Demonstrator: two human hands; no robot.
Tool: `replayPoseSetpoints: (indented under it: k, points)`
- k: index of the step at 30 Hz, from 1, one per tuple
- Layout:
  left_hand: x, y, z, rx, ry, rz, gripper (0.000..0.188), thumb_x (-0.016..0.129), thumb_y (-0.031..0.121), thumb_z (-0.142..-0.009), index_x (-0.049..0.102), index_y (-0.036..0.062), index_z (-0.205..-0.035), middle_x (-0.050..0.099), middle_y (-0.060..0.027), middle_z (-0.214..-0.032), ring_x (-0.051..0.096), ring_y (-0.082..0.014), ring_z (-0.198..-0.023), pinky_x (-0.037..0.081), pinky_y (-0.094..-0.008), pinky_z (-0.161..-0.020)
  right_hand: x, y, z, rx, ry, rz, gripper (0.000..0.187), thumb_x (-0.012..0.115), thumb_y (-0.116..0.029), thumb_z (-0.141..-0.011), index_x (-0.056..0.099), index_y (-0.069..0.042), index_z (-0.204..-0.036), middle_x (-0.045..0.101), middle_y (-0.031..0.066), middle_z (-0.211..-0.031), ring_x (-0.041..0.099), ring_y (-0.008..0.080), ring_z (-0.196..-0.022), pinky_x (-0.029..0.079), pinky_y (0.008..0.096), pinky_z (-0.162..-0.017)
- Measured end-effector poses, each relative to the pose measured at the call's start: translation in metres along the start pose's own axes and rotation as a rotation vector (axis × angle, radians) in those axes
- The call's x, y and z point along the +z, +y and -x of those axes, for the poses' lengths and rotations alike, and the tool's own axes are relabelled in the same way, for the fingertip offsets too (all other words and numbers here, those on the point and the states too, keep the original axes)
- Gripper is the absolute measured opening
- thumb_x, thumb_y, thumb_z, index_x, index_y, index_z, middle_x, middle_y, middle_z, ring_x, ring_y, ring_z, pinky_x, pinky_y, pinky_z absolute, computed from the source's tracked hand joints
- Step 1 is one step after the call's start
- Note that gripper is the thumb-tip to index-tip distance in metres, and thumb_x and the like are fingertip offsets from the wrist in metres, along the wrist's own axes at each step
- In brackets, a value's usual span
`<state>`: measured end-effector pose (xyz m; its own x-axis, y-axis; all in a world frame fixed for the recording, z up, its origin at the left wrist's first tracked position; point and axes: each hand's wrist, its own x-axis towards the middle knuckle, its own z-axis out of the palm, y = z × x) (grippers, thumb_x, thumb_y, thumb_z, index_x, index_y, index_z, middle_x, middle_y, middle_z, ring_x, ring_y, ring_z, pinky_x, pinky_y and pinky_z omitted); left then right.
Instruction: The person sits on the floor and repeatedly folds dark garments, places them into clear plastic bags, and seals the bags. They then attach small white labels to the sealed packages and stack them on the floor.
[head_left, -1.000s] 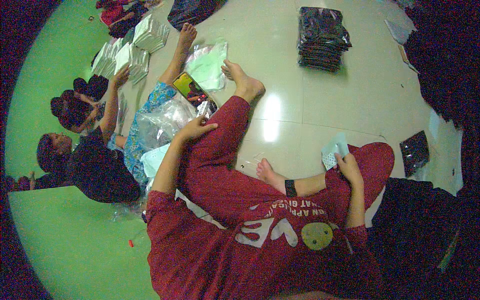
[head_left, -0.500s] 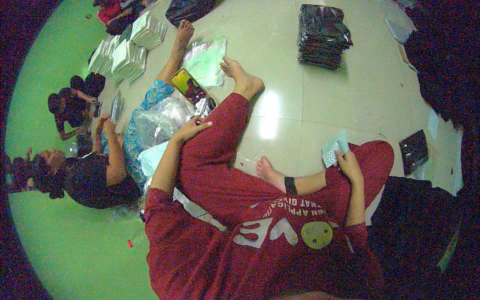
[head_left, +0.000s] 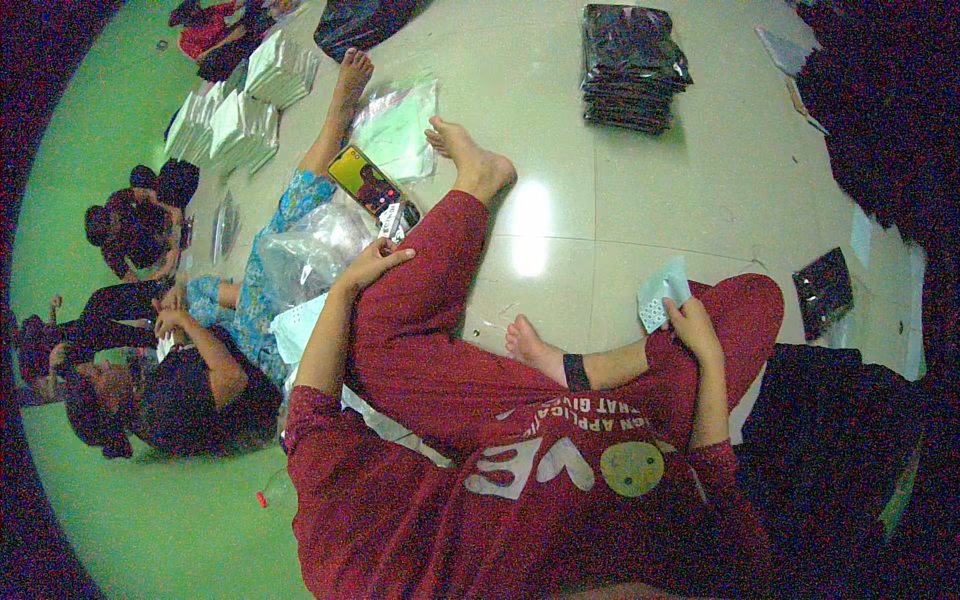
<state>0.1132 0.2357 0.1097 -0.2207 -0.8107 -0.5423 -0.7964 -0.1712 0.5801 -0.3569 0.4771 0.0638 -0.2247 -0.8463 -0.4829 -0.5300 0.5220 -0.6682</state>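
My left hand (head_left: pixel 374 265) rests on my raised left knee, its fingers lying loosely against the red trousers, and I see nothing held in it. Just beyond its fingertips is a small black item with a white label (head_left: pixel 393 222), beside a phone (head_left: pixel 366 182) whose screen is lit. On my right thigh, my right hand (head_left: pixel 692 326) grips a light-blue printed sheet or packet (head_left: pixel 662 290) between thumb and fingers. Another pale-blue sheet (head_left: pixel 297 328) lies beside my left forearm, partly hidden by it.
Clear plastic bags (head_left: pixel 310 250) lie left of my knee. Ahead are a stack of black plastic-wrapped packets (head_left: pixel 632 70) and white stacks (head_left: pixel 243 130). A single black packet (head_left: pixel 824 290) lies at right. A person in dark clothes (head_left: pixel 200 390) sits at left; others sit farther off.
The view has shifted slightly, moving the scene a little left. The person at left has lowered their arms and holds something white. My hands keep the same pose.
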Motion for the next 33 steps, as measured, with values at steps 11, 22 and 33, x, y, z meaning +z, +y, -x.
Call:
replayPoseSetpoints:
  k: [11, 22, 33]
  points:
    - [-0.002, 0.0, 0.005, 0.063, 0.023, -0.049, 0.047, 0.067, 0.05, -0.064, 0.054, 0.0062, -0.074, 0.053, -0.0027, -0.07, 0.048, -0.0122, -0.066, 0.039, -0.0247, -0.061, 0.0, -0.001, -0.001, -0.016, 0.034, 0.061, 0.031, 0.049, -0.025, -0.083, 0.052, 0.004, -0.092, 0.058, 0.0214, -0.073, 0.058, 0.0358, -0.069, 0.044, 0.0407, -0.064]
    - [-0.003, -0.011, 0.006, 0.045, 0.06, 0.191, 0.031, 0.057, 0.032, -0.077, 0.059, 0.0024, -0.084, 0.058, -0.0049, -0.083, 0.052, -0.0142, -0.075, 0.041, -0.0254, -0.072, 0.002, 0.0, -0.002, -0.025, 0.036, 0.04, 0.028, 0.048, -0.023, -0.083, 0.052, 0.004, -0.088, 0.058, 0.0188, -0.069, 0.057, 0.0315, -0.061, 0.044, 0.0399, -0.06]
    - [-0.01, -0.031, -0.002, 0.011, -0.111, 0.421, 0.023, 0.048, 0.004, -0.076, 0.059, 0.0009, -0.096, 0.06, -0.0069, -0.092, 0.057, -0.0167, -0.082, 0.043, -0.029, -0.078, 0.004, -0.001, 0.0, -0.126, 0.138, 0.081, 0.027, 0.051, -0.021, -0.082, 0.053, 0.006, -0.085, 0.056, 0.0136, -0.059, 0.055, 0.0222, -0.052, 0.043, 0.0347, -0.051]
